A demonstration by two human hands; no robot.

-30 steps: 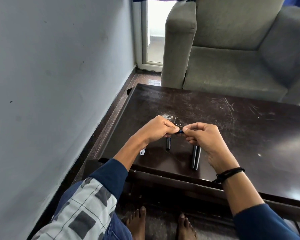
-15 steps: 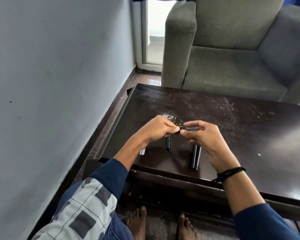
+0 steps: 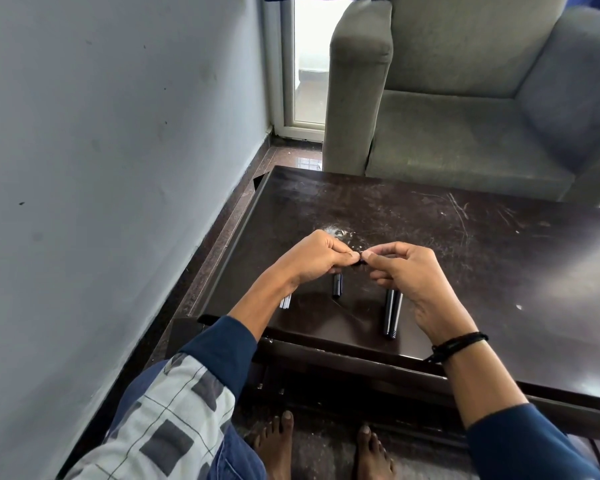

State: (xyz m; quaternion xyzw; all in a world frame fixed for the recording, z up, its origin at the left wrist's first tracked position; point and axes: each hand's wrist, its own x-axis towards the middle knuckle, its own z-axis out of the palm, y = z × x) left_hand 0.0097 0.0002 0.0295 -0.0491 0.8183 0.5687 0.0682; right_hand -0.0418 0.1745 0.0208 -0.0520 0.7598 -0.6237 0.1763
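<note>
Two hands meet over the near left part of a dark, scratched table (image 3: 499,271), and between them they hold one small dark part (image 3: 362,259).

1. Left hand (image 3: 317,258): fingers curled, thumb and forefinger tips pressed together on the left end of the small dark part. Blue sleeve pushed up the forearm.
2. Right hand (image 3: 412,271): thumb and forefinger pinch the right end of the same part; the other fingers are loosely bent below it. Black wristband (image 3: 457,344) on the wrist.
3. Small dark part: held just above the tabletop, almost wholly covered by the fingertips of both hands; its shape cannot be told.
4. Short black tube (image 3: 337,285): lying on the table directly below the meeting fingertips, pointing toward the person.
5. Pair of long black tubes (image 3: 392,313): lying side by side and touching, under the right hand, near ends close to the table's front edge.
6. Thin silvery pieces (image 3: 285,301): on the table beside the left forearm, partly hidden by it.
7. Heap of shiny bits (image 3: 336,233): on the table just beyond the left hand.
8. Grey armchair (image 3: 464,133): behind the table's far edge.
9. Pale blue-grey wall (image 3: 118,168): along the left side, ending at a glazed door (image 3: 309,64).
10. Bare feet (image 3: 277,441): on the floor under the table's front edge.
</note>
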